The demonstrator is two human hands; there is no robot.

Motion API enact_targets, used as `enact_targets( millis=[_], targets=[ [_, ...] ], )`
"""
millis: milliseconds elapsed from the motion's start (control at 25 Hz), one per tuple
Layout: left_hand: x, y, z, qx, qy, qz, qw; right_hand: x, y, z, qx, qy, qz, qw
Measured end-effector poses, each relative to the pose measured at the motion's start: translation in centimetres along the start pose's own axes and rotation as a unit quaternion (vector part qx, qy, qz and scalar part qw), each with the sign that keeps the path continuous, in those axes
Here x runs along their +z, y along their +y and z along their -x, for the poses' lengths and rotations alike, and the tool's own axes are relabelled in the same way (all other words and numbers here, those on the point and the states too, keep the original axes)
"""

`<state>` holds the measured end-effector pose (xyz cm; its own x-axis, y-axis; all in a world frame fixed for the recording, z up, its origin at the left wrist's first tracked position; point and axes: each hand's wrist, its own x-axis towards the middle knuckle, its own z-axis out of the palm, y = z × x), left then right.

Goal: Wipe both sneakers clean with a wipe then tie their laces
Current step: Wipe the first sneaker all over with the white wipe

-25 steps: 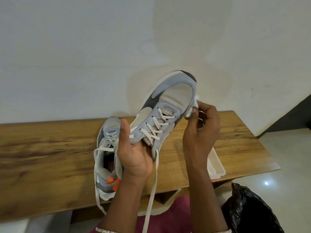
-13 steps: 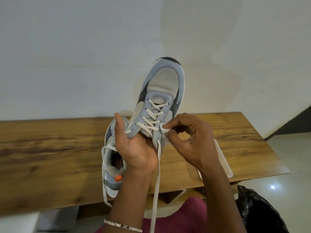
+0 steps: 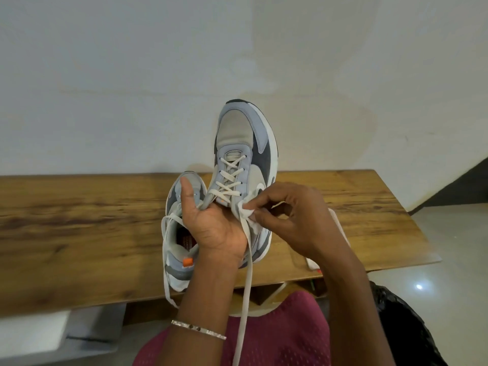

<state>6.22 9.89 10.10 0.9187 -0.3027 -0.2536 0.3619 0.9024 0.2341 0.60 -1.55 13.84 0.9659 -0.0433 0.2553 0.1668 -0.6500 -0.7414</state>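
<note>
My left hand (image 3: 211,225) grips a grey and light-blue sneaker (image 3: 244,151) by its opening and holds it above the table, toe pointing away and up. Its untied white lace (image 3: 247,281) hangs down past my wrist. My right hand (image 3: 287,220) pinches a small white wipe (image 3: 247,212) against the sneaker's right side near the top eyelets. The second matching sneaker (image 3: 177,249) lies on the wooden table (image 3: 79,233) under my left hand, laces loose, with an orange tab at its heel.
A white wipe pack (image 3: 340,228) lies on the table, mostly hidden behind my right forearm. A black plastic bag (image 3: 412,328) sits on the floor at lower right. A white wall stands right behind the table. My lap in pink cloth (image 3: 277,334) is below.
The held sneaker turned so its right side faces me. My right hand came down from the toe to the lacing area and keeps the wipe pressed there.
</note>
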Motion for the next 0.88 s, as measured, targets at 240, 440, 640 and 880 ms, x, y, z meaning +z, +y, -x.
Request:
enact_targets(
  millis=[240,440,640,880],
  targets=[
    [1.8,1.0,4.2,-0.040,-0.010,0.001,0.999,2.9,-3.0,2.4,-0.090,0.209,0.143,0.963],
    [2.6,3.1,8.4,-0.043,-0.040,-0.004,0.998,1.9,-7.0,9.6,-0.128,0.176,0.114,0.969],
    [3.4,4.2,14.4,-0.042,-0.080,-0.016,0.996,3.1,-11.3,14.8,-0.135,0.283,0.127,0.941],
    [4.2,4.1,21.7,-0.081,-0.114,-0.045,0.989,0.4,-13.3,14.2,-0.131,0.361,0.164,0.909]
  ],
)
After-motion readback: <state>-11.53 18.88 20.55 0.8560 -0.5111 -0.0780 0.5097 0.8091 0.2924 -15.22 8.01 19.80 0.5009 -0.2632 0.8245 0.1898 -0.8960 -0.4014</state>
